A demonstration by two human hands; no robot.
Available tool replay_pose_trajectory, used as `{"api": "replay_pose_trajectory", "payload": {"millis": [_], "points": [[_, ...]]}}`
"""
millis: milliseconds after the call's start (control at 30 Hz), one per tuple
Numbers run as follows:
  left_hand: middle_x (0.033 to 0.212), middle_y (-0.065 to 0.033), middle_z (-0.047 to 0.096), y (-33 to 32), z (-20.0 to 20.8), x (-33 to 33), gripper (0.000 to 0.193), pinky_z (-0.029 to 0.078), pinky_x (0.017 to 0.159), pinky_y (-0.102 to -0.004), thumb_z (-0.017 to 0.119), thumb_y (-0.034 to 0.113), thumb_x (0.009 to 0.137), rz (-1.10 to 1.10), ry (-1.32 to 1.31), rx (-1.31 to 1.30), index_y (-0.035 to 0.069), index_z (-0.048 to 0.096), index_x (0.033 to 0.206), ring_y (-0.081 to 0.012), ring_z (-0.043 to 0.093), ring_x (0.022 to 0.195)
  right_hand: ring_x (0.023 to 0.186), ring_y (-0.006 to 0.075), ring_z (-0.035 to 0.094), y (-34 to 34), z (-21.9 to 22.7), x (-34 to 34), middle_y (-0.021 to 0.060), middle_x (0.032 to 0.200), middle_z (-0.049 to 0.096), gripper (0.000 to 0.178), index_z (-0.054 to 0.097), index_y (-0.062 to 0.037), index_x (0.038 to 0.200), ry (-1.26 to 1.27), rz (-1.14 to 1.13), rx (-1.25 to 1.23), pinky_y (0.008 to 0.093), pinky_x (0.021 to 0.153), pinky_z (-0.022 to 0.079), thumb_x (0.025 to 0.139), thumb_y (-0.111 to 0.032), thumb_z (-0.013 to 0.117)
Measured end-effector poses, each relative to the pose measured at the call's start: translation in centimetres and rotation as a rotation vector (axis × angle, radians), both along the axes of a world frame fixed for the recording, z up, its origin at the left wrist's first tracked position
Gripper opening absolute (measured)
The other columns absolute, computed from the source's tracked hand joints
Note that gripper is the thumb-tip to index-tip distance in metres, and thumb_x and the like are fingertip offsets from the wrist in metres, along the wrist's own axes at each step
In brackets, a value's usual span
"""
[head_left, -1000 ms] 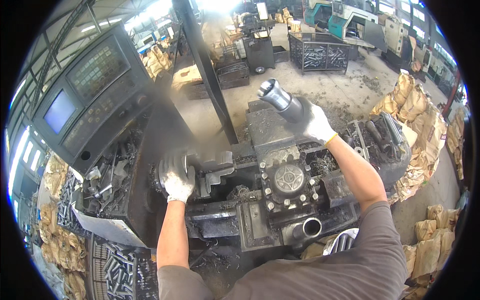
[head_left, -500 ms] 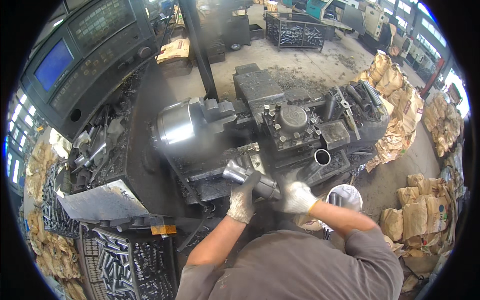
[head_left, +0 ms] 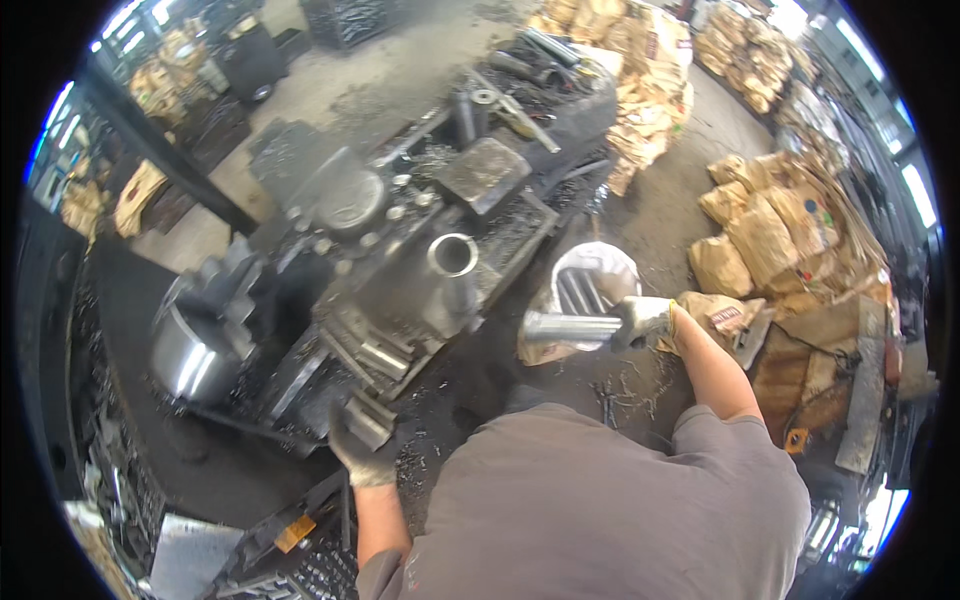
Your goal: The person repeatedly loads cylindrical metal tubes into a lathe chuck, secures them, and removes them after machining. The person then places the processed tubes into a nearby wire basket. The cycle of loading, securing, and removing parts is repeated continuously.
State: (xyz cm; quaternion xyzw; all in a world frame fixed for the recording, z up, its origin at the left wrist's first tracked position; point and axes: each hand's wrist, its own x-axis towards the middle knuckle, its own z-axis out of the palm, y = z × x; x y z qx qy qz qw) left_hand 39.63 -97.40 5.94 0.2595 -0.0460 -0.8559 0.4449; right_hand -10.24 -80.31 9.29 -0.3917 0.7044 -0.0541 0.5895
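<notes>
My right hand (head_left: 645, 322), in a whitish glove with dark, soiled fingers, is closed round one end of a shiny metal cylinder (head_left: 570, 328). The cylinder lies nearly level across the near side of a white bucket (head_left: 632, 268), which has several metal tubes (head_left: 580, 292) in it. At the lathe's near edge, my gloved left hand (head_left: 362, 462) is curled at a short, bright metal piece (head_left: 370, 422), apparently gripping it; blur hides the fingertips. An open-ended metal tube (head_left: 455, 262) stands upright on the lathe bed, between my hands.
The lathe chuck (head_left: 190, 350) is at the left, with the round-topped tool post (head_left: 350, 200) beyond the bed. Tools and tubes (head_left: 515, 70) lie at the lathe's far end. Brown paper sacks (head_left: 770, 225) pile up on the right. Metal chips (head_left: 640, 375) litter the floor.
My view has turned to the right. My hands, together on a shiny metal cylinder before, are now wide apart. The right one has carried a cylinder over to the bucket.
</notes>
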Motion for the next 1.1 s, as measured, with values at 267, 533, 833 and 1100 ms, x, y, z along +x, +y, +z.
{"api": "replay_pose_trajectory", "payload": {"millis": [267,533,833,1100], "points": [[0.126,-0.0182,0.073,-1.5,0.4,-2.0,0.069,0.062,0.082,-0.0512,0.042,0.055,0.112,-0.212,0.143,-0.155,0.002,0.051,0.155,-0.0366,0.072,0.109,0.114,0.0374,0.073,-5.6,-9.7,-3.8,0.0187,0.123,0.077,0.042,0.075,-0.0108,0.130,0.899,-0.017,-0.279,0.0451,0.098,0.058,0.092,-0.029,0.070],[0.127,-0.0217,0.070,0.1,4.5,-4.1,0.061,0.061,0.095,-0.0551,0.054,0.053,0.111,-0.341,-0.112,-0.011,0.002,0.057,0.143,-0.0367,0.072,0.113,0.092,0.0419,0.076,-19.7,3.3,14.8,0.0217,0.097,0.077,0.049,0.074,-0.0087,0.112,0.278,0.123,-0.823,0.0492,0.080,0.061,0.075,-0.036,0.088],[0.098,-0.0122,0.076,-2.1,1.3,0.7,0.037,0.065,0.083,-0.0434,0.062,0.038,0.107,0.134,-0.258,-0.050,0.004,0.069,0.121,-0.0293,0.077,0.090,0.093,0.0419,0.076,-18.8,-1.4,28.8,0.0239,0.110,0.074,0.062,0.059,-0.0040,0.139,0.391,0.510,-0.864,0.0519,0.079,0.061,0.086,-0.031,0.075],[0.098,-0.0123,0.076,-4.4,0.7,3.8,0.038,0.064,0.082,-0.0444,0.062,0.041,0.108,0.276,-0.332,-0.119,0.005,0.069,0.119,-0.0293,0.076,0.089,0.078,0.0298,0.075,-24.0,0.7,29.4,0.0173,0.089,0.077,0.034,0.074,0.0001,0.107,-0.042,0.070,-0.651,0.0438,0.074,0.060,0.088,-0.028,0.078]]}}
